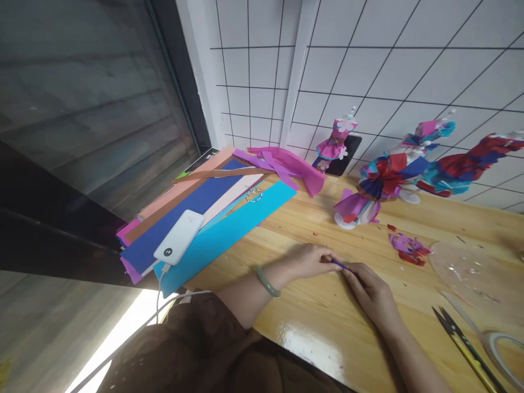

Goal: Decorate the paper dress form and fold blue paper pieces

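Note:
Between my two hands is a thin, dark blue rolled or twisted strip point(340, 265), which looks like paper. My left hand point(313, 261), with a pale green bangle point(268, 281) on its wrist, pinches one end. The fingertips of my right hand point(370, 292) close on the other end. Both hands are low over the wooden table point(303, 305). Beyond them stand several figures of crinkled coloured paper, the nearest a red, blue and pink one point(379, 188). Purple and red paper scraps point(409, 248) lie to the right of my hands.
Coloured paper sheets point(229, 240) are stacked at left, with a white power bank point(179, 237), its cable and a beaded bracelet point(254, 195) on top. At right are a round tray of small beads point(454, 273), scissors point(466, 344) and a tape roll point(507, 349). A tiled wall point(347, 60) stands behind.

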Action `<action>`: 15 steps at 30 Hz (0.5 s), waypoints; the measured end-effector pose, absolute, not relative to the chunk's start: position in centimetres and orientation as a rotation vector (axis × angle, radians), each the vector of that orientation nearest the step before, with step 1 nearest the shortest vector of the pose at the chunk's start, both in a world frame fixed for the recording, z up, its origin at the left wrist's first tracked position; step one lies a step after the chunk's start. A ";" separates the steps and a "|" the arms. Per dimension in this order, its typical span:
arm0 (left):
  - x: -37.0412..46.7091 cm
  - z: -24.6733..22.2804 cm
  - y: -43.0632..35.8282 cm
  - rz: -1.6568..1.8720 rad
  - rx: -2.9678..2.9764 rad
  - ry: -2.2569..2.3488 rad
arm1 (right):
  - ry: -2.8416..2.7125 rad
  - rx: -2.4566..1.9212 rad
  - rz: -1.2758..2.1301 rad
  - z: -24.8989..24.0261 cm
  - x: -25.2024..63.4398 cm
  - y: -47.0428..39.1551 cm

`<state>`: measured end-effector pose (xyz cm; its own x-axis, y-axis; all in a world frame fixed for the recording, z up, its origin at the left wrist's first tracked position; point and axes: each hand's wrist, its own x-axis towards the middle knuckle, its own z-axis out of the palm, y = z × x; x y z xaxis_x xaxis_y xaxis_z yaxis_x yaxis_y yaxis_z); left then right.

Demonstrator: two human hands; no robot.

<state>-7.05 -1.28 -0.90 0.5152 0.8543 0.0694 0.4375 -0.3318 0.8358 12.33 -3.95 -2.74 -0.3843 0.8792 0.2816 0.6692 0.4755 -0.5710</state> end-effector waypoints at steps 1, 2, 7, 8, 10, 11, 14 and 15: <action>-7.0 -1.0 -1.2 0.662 1.964 1.043 | -2.173 -1.282 0.483 -2.8 12.3 -4.0; -7.0 -1.1 -1.2 0.665 1.976 1.034 | -2.175 -1.285 0.469 -2.8 12.3 -4.0; -6.8 -1.6 -0.9 0.696 1.979 1.042 | -2.180 -1.293 0.477 -3.0 12.1 -3.9; -6.7 -1.7 -0.9 0.696 1.963 1.047 | -2.172 -1.292 0.485 -3.0 12.1 -3.9; -6.7 -1.8 -0.8 0.682 1.930 1.058 | -2.147 -1.290 0.504 -2.9 12.0 -3.9; -6.7 -1.7 -0.8 0.671 1.918 1.062 | -2.135 -1.289 0.514 -2.8 11.9 -4.0; -6.7 -1.7 -0.8 0.666 1.878 1.063 | -2.107 -1.282 0.539 -2.3 11.6 -4.2; -6.7 -1.7 -0.8 0.674 1.857 1.062 | -2.098 -1.276 0.539 -2.1 11.5 -4.2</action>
<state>-6.66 -0.83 -1.70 0.4896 0.8713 0.0328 0.4013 -0.2585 0.8787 11.51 -4.20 -2.14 -0.3435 0.8922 0.2931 0.6405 0.4508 -0.6217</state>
